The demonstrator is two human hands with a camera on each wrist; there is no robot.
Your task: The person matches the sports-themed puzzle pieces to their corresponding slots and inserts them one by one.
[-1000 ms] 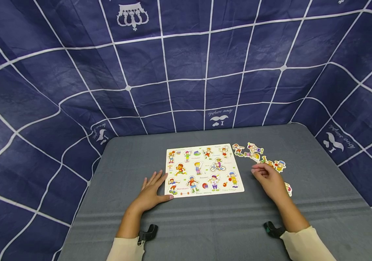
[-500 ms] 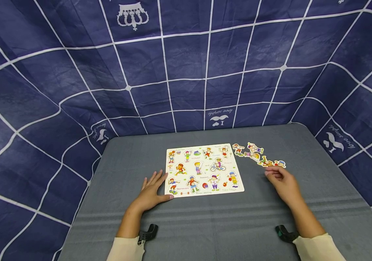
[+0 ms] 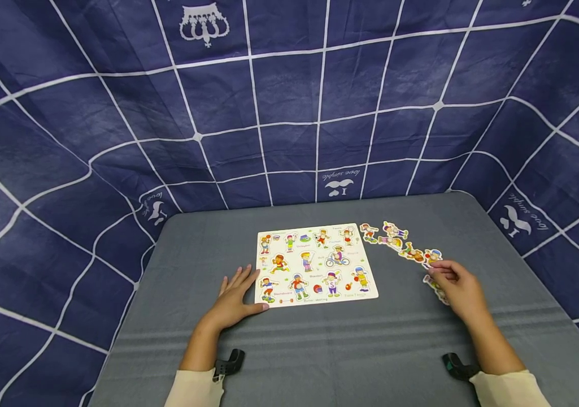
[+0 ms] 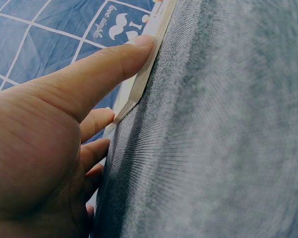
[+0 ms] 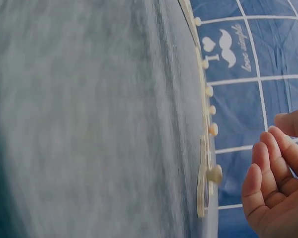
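Observation:
A white puzzle board point(image 3: 289, 285) printed with children playing sports lies mid-table. My left hand point(image 3: 235, 299) rests at its left front corner, fingers spread and thumb on the front edge; the left wrist view shows the thumb point(image 4: 114, 62) against the board's rim. To the right, my right hand point(image 3: 459, 288) hovers by loose knobbed puzzle pieces, holding nothing. Partly behind its fingers is one puzzle piece point(image 3: 432, 287), apart from the others. A blue-capped figure piece point(image 3: 432, 255) lies just beyond the fingertips. In the right wrist view the fingers are loosely bent near a piece's knob point(image 5: 215, 174).
Several more puzzle pieces point(image 3: 391, 243) trail from the board's upper right corner towards my right hand. Grey cloth covers the table point(image 3: 320, 350). A blue curtain with white lines point(image 3: 289, 113) hangs behind and at both sides.
My right hand has moved rightward along the loose pieces, uncovering the blue-capped one and, at its left, the nearest separate piece. My left hand has stayed at the board's corner.

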